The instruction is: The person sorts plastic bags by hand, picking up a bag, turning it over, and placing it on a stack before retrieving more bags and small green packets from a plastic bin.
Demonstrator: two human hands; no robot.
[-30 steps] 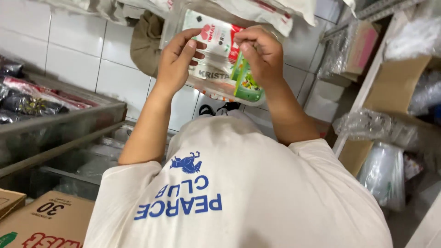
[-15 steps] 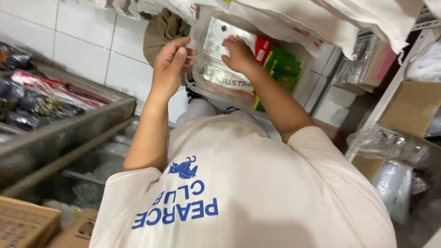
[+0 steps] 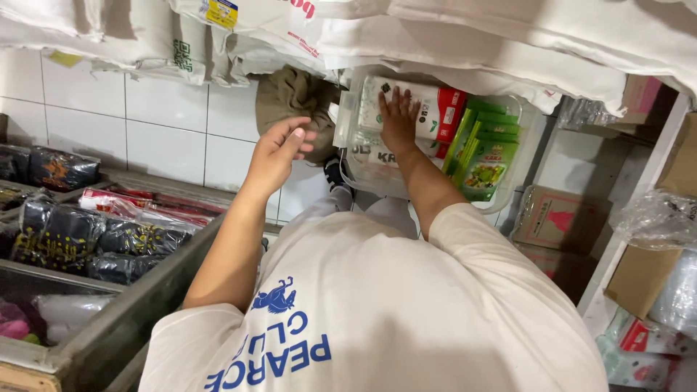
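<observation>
Fingers (image 3: 392, 101) flat on white packet (image 3: 417, 109), bin (image 3: 508, 199)

a second ago both my hands gripped the white and red packet (image 3: 417, 109) up in front of me. since then i set it into the clear plastic bin (image 3: 508, 203) beside the green packets (image 3: 485, 156). my left hand (image 3: 279, 149) let go and came away open; my right hand (image 3: 398, 120) flattened on top.
</observation>
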